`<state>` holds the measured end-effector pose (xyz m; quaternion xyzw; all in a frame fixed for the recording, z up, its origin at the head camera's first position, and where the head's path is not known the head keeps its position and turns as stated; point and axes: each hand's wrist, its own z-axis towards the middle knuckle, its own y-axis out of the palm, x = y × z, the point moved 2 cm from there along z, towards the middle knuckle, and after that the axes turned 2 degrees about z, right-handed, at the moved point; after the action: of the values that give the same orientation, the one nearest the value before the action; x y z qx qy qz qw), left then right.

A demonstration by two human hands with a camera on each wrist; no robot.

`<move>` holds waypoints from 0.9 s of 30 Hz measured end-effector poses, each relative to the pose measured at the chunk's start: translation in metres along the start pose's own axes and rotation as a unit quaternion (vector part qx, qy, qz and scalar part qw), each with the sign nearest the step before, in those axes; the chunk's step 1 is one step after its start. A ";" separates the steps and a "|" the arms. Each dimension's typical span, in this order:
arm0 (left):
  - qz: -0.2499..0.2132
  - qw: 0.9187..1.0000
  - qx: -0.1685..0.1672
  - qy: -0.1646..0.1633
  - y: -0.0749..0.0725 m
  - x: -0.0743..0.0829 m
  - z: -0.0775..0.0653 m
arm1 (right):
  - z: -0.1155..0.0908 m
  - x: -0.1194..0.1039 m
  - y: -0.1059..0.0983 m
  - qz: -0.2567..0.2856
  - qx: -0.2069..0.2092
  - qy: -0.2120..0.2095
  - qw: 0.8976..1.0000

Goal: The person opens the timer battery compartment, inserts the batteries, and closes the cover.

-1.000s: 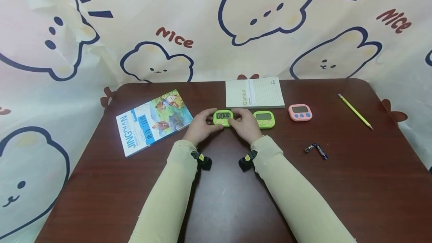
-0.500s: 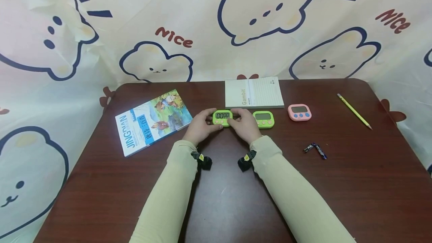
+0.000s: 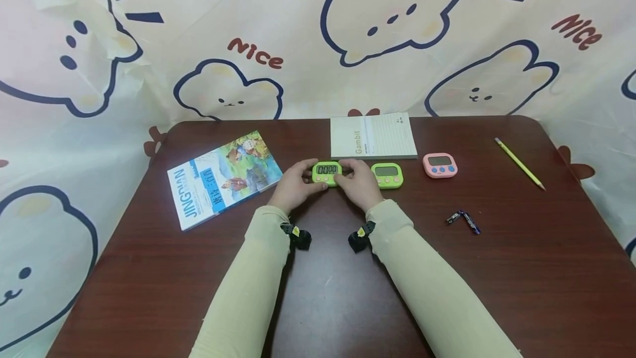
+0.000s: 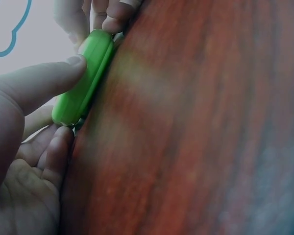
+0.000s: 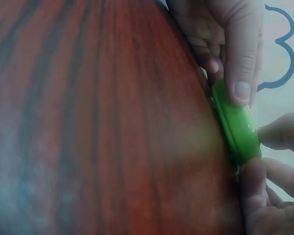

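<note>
Both hands are at a green digital timer [image 3: 327,173] whose screen shows zeros. My left hand [image 3: 293,184] grips its left side, the thumb along the front edge, as the left wrist view shows on the green casing [image 4: 83,81]. On the other side my right hand [image 3: 361,184] pinches the right end, thumb and fingertips against the casing [image 5: 240,129] in the right wrist view. The timer sits low at the tabletop. A second green timer [image 3: 387,175] with a blank screen lies just right of the right hand, partly hidden by it.
A pink timer [image 3: 440,165] lies further right, with two small batteries [image 3: 463,221] nearer and a yellow pencil [image 3: 519,163] beyond. Behind the hands is a Gambit notepad [image 3: 374,136]. An illustrated book [image 3: 226,180] lies left on the brown table [image 3: 318,303].
The view has shifted very slightly. Both hands keep the same hold on the green timer, and nothing on the table has moved.
</note>
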<state>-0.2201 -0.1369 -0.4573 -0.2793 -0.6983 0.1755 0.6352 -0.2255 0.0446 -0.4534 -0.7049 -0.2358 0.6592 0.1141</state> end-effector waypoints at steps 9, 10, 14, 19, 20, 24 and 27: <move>0.002 1.000 -0.003 -0.004 0.000 -0.001 0.001 | 0.000 -0.001 0.000 -0.003 0.003 0.000 1.000; 0.003 1.000 -0.002 -0.005 0.000 -0.001 0.001 | 0.000 -0.001 0.000 -0.003 0.003 0.000 1.000; 0.004 1.000 -0.002 -0.006 0.000 -0.001 0.001 | 0.000 -0.001 0.000 -0.005 0.004 -0.001 1.000; 0.006 1.000 -0.002 -0.004 0.000 0.000 0.001 | 0.001 -0.001 0.000 -0.007 0.003 0.003 1.000; 0.006 1.000 -0.002 -0.003 0.000 -0.001 0.001 | 0.001 -0.002 0.001 -0.008 0.003 0.004 1.000; 0.004 1.000 -0.001 -0.001 0.000 0.000 0.000 | 0.001 -0.003 0.001 -0.009 0.004 0.007 1.000; 0.003 1.000 -0.001 0.001 0.000 0.000 0.000 | 0.002 -0.003 0.002 -0.010 0.007 0.008 1.000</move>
<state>-0.2199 -0.1371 -0.4572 -0.2822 -0.6973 0.1766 0.6348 -0.2269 0.0414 -0.4519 -0.7069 -0.2371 0.6540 0.1278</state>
